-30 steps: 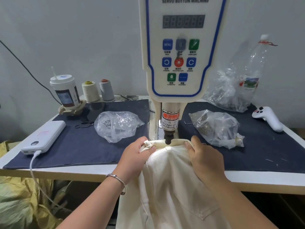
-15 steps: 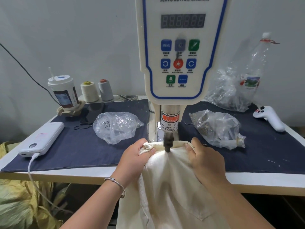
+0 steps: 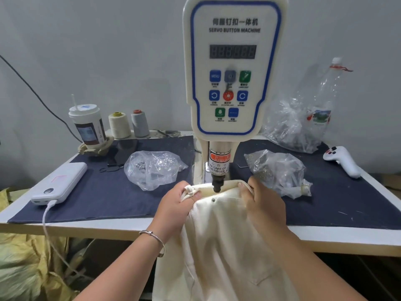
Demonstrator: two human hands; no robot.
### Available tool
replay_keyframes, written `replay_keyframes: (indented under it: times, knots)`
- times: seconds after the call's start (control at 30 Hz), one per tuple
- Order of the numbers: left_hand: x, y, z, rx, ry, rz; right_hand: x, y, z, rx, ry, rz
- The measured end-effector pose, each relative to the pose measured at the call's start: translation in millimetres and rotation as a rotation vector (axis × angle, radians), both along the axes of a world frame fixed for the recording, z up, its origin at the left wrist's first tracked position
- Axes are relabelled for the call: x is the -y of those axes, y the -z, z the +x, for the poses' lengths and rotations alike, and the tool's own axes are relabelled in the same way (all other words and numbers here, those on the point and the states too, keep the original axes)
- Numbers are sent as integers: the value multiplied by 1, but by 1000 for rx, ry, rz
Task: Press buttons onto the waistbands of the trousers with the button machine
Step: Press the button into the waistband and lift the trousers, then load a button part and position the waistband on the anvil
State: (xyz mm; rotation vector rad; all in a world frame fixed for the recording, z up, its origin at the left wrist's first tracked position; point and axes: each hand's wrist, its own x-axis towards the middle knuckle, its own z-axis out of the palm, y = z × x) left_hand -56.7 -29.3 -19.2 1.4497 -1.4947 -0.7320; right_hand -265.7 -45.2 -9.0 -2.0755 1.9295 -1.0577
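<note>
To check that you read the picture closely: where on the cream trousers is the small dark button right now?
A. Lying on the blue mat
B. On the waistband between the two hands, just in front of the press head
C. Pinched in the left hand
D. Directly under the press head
B: the button sits on the trousers between the left hand and right hand, just in front of the press head.

A small garment workshop: a servo button machine (image 3: 233,68) stands on a white worktop (image 3: 347,237) laid with dark blue cloth (image 3: 104,192), flanked by thread cones (image 3: 119,125) and clear plastic bags of metal fittings (image 3: 280,170), with cream trousers (image 3: 227,246) under its press head against a bare grey wall.
</note>
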Motion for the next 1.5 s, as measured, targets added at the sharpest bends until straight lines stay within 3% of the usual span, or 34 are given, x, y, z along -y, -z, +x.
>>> replay_keyframes:
  times: [0.07,0.13,0.23,0.33,0.5,0.6,0.67,0.77,0.83,0.9,1.0,1.07,1.13,1.2,1.23,1.3,1.4,1.5]
  knots:
    - [-4,-11,1,-75,-37,-4,-7,-20,6,101,-59,-99]
    - [-7,-24,3,-188,-63,26,-9,-40,13,272,-102,-63]
    - [-15,-39,8,-330,-21,199,-15,-61,13,520,-136,363]
    - [-24,-41,12,-246,-17,390,-27,-65,7,636,-191,768]
    - [-40,-52,17,-250,-20,492,-45,-68,7,986,-280,1010]
    - [-56,-61,34,-292,185,587,-61,-73,11,1029,-449,1050]
    - [-62,-66,47,-270,385,620,-72,-78,15,958,-534,1004]
    - [-72,-88,42,-190,682,567,-88,-89,28,680,-604,832]
    - [-81,-102,26,-27,772,480,-96,-96,34,573,-646,696]
    - [-90,-109,13,44,771,411,-103,-110,33,587,-727,633]
    - [-102,-117,13,-50,876,394,-102,-130,9,373,-926,653]
    - [-108,-122,16,-166,945,425,-97,-138,-11,209,-1075,821]
    - [-112,-127,18,-288,1035,447,-97,-139,-26,80,-1151,933]
    - [-115,-132,20,-425,1120,445,-98,-137,-33,1,-1166,914]
    - [-116,-135,23,-498,1111,449,-99,-135,-37,45,-1177,900]
    - [-117,-140,31,-594,1066,424,-100,-132,-43,328,-1231,903]
    - [-122,-146,31,-538,980,369,-109,-129,-46,798,-1283,925]
    - [-130,-145,22,-459,880,342,-120,-131,-36,985,-1184,872]
